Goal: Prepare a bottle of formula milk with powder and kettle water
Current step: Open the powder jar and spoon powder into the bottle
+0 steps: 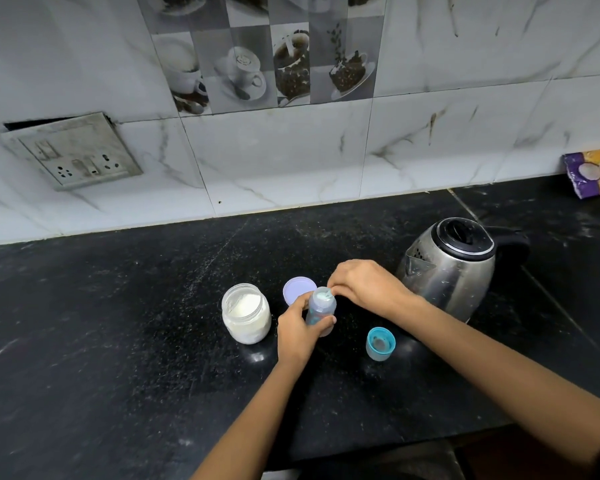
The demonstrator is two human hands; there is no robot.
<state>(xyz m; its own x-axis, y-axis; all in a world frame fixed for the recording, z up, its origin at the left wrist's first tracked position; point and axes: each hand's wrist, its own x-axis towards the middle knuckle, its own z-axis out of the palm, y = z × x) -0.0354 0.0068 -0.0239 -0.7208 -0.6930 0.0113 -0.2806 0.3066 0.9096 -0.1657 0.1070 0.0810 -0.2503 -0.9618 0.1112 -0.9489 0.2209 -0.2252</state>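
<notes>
The baby bottle (321,308) is held upright on the black counter (118,341), between the open powder jar (246,315) and the teal cap (380,342), with the left hand (297,332) wrapped round its body by fingers and thumb. The fingertips of the right hand (361,284) are pinched at the bottle's mouth; what is pinched cannot be told. The kettle (454,268) is set just beyond. Print on the bottle and on the purple packet (591,173) is too blurred to be read.
</notes>
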